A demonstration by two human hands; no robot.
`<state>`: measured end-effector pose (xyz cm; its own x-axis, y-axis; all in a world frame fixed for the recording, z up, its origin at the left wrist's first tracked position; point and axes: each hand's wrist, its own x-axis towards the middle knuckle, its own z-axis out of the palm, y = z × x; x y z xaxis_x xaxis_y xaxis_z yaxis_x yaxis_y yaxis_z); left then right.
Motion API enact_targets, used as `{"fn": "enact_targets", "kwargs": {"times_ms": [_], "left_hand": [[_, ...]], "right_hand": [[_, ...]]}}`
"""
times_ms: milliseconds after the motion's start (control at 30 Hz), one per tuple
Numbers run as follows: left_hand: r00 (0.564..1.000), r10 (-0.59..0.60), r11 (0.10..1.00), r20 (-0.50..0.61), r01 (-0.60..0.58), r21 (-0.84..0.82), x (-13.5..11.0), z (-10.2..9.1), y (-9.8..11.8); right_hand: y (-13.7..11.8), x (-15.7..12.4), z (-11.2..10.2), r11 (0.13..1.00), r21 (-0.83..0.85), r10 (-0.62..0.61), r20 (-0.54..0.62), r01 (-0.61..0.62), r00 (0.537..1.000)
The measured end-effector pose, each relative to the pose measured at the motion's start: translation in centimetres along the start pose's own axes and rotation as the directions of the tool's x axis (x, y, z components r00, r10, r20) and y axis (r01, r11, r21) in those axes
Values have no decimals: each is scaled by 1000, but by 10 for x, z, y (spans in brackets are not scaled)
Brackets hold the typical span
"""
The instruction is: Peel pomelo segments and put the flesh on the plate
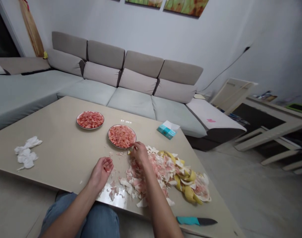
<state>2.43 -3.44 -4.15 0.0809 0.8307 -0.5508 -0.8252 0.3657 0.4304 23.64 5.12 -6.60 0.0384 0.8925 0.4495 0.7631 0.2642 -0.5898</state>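
Note:
My left hand [103, 169] is palm up over the near side of the table, fingers curled around what look like small pink pomelo pulp scraps. My right hand [139, 152] reaches to the right rim of the nearer plate [111, 142], its index finger stretched out over the edge and nothing visible in it. That plate is heaped with pink pomelo pulp [122, 136]. Beneath and right of my right forearm spreads a pile of pinkish-white membranes [163, 167] with curled yellow-green pomelo rind [190, 193]. Loose scraps [113, 191] lie between my arms.
A second plate of pink pulp [90, 119] stands farther back left. Crumpled white tissues [28, 153] lie at left, a blue tissue box [168, 130] at the back right. A knife [196, 221] with a teal handle rests by the table's front edge. Beyond is a grey sofa [133, 102].

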Motion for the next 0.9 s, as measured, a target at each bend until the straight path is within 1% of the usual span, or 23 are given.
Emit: {"fn": "enact_targets", "kwargs": {"times_ms": [67, 133, 233, 333, 400, 467, 533, 600, 700, 733, 800, 867, 900], "left_hand": [[1000, 2, 1000, 4, -2, -8, 1, 0, -1], [1000, -1, 1000, 10, 1, -13, 1, 1, -1], [999, -33, 999, 42, 33, -9, 1, 2, -4], [992, -76, 997, 100, 76, 4, 0, 5, -8], [985, -101, 995, 139, 100, 14, -2, 7, -12], [977, -122, 992, 173, 117, 36, -7, 8, -16], [966, -146, 988, 212, 131, 81, -12, 8, -20], [949, -172, 982, 263, 143, 126, -19, 5, -23], [915, -203, 975, 348, 157, 157, -30, -1, -24], [902, -209, 974, 377, 156, 165, -34, -4, -24], [874, -214, 971, 435, 141, 195, -41, -9, -24], [848, -200, 964, 491, 81, 253, -49, -16, -25], [839, -188, 955, 511, 33, 296, -52, -19, -26]], "right_hand": [[-2, -2, -3, 1000, 30, 3, -17, -3, 1000], [-7, -9, -9, 998, 60, 26, -63, -23, 998], [-23, -37, -23, 993, 106, 73, -119, -60, 990], [-52, -79, -32, 987, 147, 78, -88, -65, 993], [-73, -106, -31, 983, 175, 60, -38, -52, 997], [-90, -126, -26, 954, 289, 74, 34, -81, 997], [-102, -137, -19, 939, 331, 85, 52, -97, 995], [-108, -143, -15, 936, 338, 87, 46, -98, 995], [-112, -147, -18, 916, 382, 120, 30, -123, 992], [-113, -149, -20, 888, 432, 161, 35, -160, 986], [-113, -154, -25, 788, 557, 272, 68, -263, 960], [-112, -162, -28, 684, 645, 358, 109, -340, 927], [-112, -166, -28, 652, 666, 385, 121, -362, 915]]}}
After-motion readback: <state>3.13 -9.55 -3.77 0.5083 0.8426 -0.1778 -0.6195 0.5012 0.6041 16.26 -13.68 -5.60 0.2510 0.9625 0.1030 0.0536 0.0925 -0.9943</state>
